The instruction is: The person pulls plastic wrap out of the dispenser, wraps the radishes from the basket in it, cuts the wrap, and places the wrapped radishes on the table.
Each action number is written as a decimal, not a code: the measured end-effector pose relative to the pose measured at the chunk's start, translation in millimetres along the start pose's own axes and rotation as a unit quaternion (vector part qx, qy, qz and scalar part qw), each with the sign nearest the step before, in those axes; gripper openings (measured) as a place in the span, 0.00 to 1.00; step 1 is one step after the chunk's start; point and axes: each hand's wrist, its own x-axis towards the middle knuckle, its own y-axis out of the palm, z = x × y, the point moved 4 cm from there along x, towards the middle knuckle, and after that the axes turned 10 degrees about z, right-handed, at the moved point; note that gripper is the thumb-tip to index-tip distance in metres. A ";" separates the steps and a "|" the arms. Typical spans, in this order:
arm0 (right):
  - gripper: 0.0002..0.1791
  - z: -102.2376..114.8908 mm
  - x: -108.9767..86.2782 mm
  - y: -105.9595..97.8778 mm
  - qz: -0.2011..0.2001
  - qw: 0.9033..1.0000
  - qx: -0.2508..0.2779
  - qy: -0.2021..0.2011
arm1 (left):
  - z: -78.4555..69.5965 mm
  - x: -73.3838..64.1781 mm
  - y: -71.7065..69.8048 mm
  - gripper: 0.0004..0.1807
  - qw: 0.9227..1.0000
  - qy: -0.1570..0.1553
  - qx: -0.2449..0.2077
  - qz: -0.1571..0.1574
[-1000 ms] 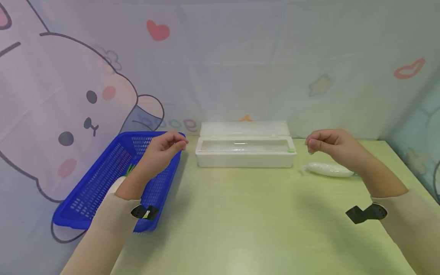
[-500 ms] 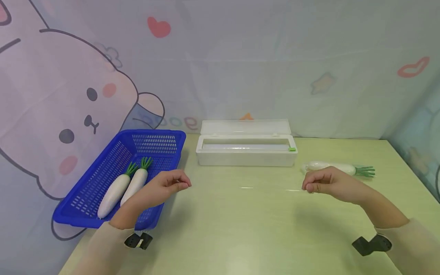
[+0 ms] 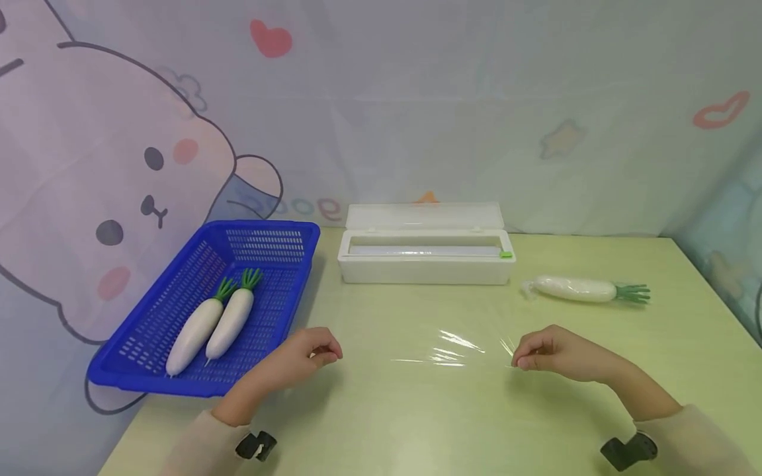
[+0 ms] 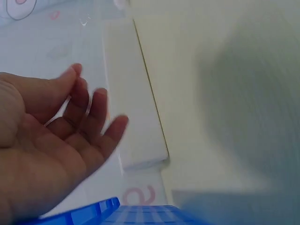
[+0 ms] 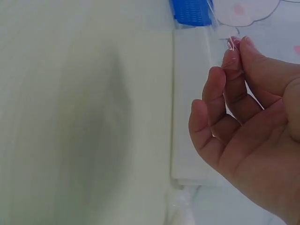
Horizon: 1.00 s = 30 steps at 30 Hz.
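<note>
Left of the box [image 3: 425,271], a basket [image 3: 155,385] holds two radishes [image 3: 229,324], still unwrapped; in front of the box, the left hand [image 3: 297,360] apparently, the right hand [image 3: 556,355] plainly, pinches clear film [image 3: 448,357]; right of the box, one wrapped radish [image 3: 574,289] looks finished.

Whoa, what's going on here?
A person's left hand and right hand pinch a clear plastic film spread between them over the light green table. At the back sits an open, oblong white box. Two white radishes with green tops lie in the blue plastic basket; a clear-wrapped third radish lies at the right.
</note>
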 end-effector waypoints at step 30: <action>0.04 -45.5 13.1 26.5 -0.040 0.993 -0.064 0.086 | 23.8 9.4 42.0 0.06 0.993 -0.084 0.085 -0.006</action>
